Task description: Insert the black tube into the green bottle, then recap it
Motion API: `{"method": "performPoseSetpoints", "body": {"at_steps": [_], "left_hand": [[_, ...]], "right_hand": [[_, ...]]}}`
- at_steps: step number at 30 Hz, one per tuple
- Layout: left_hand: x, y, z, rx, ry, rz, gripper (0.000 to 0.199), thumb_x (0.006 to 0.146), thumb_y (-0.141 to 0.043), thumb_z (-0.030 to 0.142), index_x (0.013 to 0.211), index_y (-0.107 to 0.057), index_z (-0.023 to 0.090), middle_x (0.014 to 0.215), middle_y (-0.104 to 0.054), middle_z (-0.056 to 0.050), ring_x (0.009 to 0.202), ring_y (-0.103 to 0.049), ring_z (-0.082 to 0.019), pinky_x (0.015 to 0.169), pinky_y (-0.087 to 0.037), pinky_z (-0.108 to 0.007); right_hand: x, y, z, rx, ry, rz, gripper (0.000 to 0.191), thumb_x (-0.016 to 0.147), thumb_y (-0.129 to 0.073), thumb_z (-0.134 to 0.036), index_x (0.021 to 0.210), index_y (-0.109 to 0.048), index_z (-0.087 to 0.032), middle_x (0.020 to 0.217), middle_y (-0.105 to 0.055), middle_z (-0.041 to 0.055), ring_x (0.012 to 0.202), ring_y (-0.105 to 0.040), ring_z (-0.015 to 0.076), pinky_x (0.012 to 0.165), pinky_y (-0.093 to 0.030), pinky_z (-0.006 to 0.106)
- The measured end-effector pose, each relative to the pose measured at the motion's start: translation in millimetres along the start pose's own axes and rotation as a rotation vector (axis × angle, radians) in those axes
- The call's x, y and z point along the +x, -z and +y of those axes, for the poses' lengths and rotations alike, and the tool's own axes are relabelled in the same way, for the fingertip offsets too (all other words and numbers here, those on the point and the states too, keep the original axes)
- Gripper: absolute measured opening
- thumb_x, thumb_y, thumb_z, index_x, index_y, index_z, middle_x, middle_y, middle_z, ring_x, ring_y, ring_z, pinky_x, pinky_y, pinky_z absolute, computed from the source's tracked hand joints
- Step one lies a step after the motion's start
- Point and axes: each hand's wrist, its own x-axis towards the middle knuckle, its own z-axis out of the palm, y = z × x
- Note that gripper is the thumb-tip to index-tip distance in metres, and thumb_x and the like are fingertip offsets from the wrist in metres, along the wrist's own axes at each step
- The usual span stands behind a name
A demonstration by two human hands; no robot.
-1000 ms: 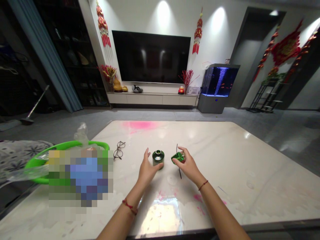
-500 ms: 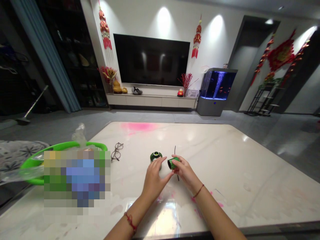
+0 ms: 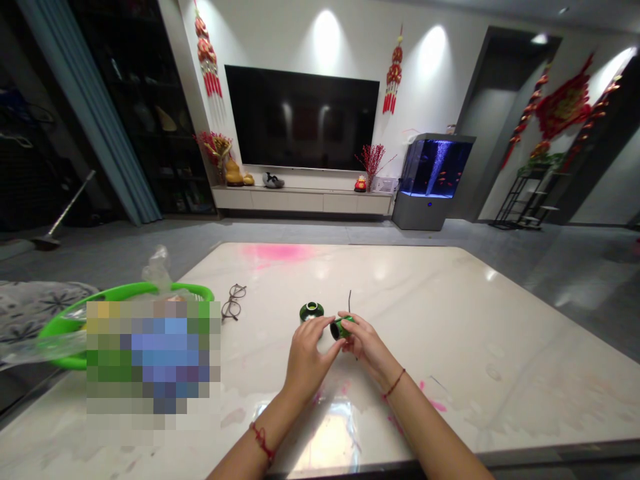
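Observation:
My right hand (image 3: 364, 339) is closed around a small green cylindrical piece (image 3: 341, 327), whose dark open end faces left. My left hand (image 3: 311, 353) is beside it with thumb and fingers apart, the fingertips close to the rim of that piece; whether they touch it I cannot tell. Just behind my left fingers a dark green round jar (image 3: 311, 311) with a pale-rimmed opening stands on the pale table (image 3: 430, 300); its lower part is hidden by the hand. A thin dark stick (image 3: 350, 301) lies behind my right hand, partly covered by it.
Eyeglasses (image 3: 233, 302) lie left of the jar. At the left edge sits a green basket (image 3: 55, 347) with plastic bags, partly pixelated. A thin small strand lies right of my right wrist. Beyond the table are a television (image 3: 305, 120) and a fish tank (image 3: 435, 167).
My right hand has moved slightly left with the green piece, bringing it nearer my left fingertips. The piece's open end is turned a little more toward the camera.

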Motion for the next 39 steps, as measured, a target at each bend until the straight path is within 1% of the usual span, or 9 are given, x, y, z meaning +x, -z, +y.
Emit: {"method": "performPoseSetpoints", "body": {"at_steps": [5,9,12,14,18,22,30,36,39], "left_hand": [[1.8,4.4,2.1,-0.015,-0.009,0.013,0.034,0.073,-0.061,0.033,0.106,-0.058,0.024,0.102,-0.063,-0.005,0.098,-0.056,-0.021,0.088,-0.042,-0.036],[4.3,8.7,3.2,-0.022,-0.007,0.045,0.033,0.072,-0.062,0.033,0.103,-0.059,0.022,0.1,-0.064,-0.006,0.095,-0.057,-0.021,0.085,-0.044,-0.037],[6.5,11.1,2.3,-0.027,-0.017,0.067,0.032,0.072,-0.062,0.033,0.102,-0.059,0.022,0.099,-0.064,-0.006,0.094,-0.057,-0.021,0.084,-0.044,-0.038],[8.0,11.9,0.5,-0.021,-0.026,0.067,0.032,0.072,-0.062,0.032,0.102,-0.059,0.022,0.099,-0.064,-0.006,0.093,-0.058,-0.021,0.083,-0.045,-0.038],[9.8,12.1,-4.2,-0.007,-0.045,0.055,0.031,0.073,-0.062,0.031,0.102,-0.059,0.022,0.098,-0.064,-0.005,0.091,-0.058,-0.02,0.081,-0.045,-0.037],[9.8,11.6,-6.8,0.001,-0.058,0.038,0.032,0.073,-0.062,0.031,0.103,-0.059,0.022,0.098,-0.064,-0.006,0.092,-0.058,-0.02,0.082,-0.045,-0.037],[8.9,9.6,-7.2,0.017,-0.075,0.011,0.033,0.072,-0.062,0.034,0.103,-0.06,0.022,0.098,-0.065,-0.006,0.092,-0.059,-0.022,0.082,-0.046,-0.039],[8.2,9.2,-6.2,0.023,-0.091,0.0,0.033,0.073,-0.062,0.033,0.103,-0.06,0.021,0.097,-0.065,-0.006,0.093,-0.058,-0.021,0.083,-0.046,-0.039],[8.5,9.2,-5.3,0.028,-0.098,0.007,0.033,0.073,-0.062,0.032,0.103,-0.059,0.021,0.097,-0.065,-0.006,0.092,-0.058,-0.021,0.082,-0.046,-0.039]], "right_hand": [[0.8,-0.1,0.8,0.019,0.003,-0.02,0.038,0.064,-0.067,-0.037,0.096,-0.056,-0.019,0.082,-0.061,0.0021,0.06,-0.054,0.01,0.058,-0.044,0.024],[7.4,9.6,-4.6,-0.072,0.072,0.042,0.038,0.068,-0.063,-0.041,0.098,-0.056,-0.017,0.093,-0.062,0.007,0.078,-0.059,0.0157,0.07,-0.047,0.03],[10.5,20.6,-15.1,-0.331,0.288,0.179,0.034,0.069,-0.062,-0.039,0.095,-0.057,-0.018,0.097,-0.062,0.0082,0.088,-0.058,0.0187,0.079,-0.046,0.034],[8.8,26.1,-21.7,-0.585,0.478,0.204,0.028,0.07,-0.061,-0.035,0.093,-0.059,-0.018,0.097,-0.062,0.0079,0.09,-0.057,0.0197,0.083,-0.044,0.037],[-0.1,28.3,-24.3,-1.027,0.746,0.107,0.027,0.072,-0.058,-0.024,0.098,-0.059,-0.021,0.099,-0.06,0.0068,0.096,-0.055,0.0209,0.088,-0.042,0.039],[-5.7,24.1,-15.2,-1.254,0.836,0.017,0.042,0.07,-0.06,-0.021,0.111,-0.052,-0.022,0.107,-0.059,0.0075,0.103,-0.053,0.0223,0.091,-0.042,0.04],[-6.0,23.3,-3.5,-1.413,0.998,0.042,0.039,0.075,-0.056,-0.018,0.113,-0.048,-0.02,0.105,-0.061,0.0084,0.099,-0.054,0.0227,0.087,-0.044,0.041],[-6.4,22.2,-2.4,-1.446,1.056,0.045,0.031,0.076,-0.054,-0.016,0.107,-0.052,-0.019,0.099,-0.062,0.0078,0.095,-0.055,0.0214,0.083,-0.045,0.04],[-6.1,22.3,-2.0,-1.451,1.078,0.055,0.032,0.077,-0.054,-0.016,0.109,-0.051,-0.019,0.101,-0.062,0.0088,0.096,-0.055,0.0217,0.084,-0.045,0.04]]}}
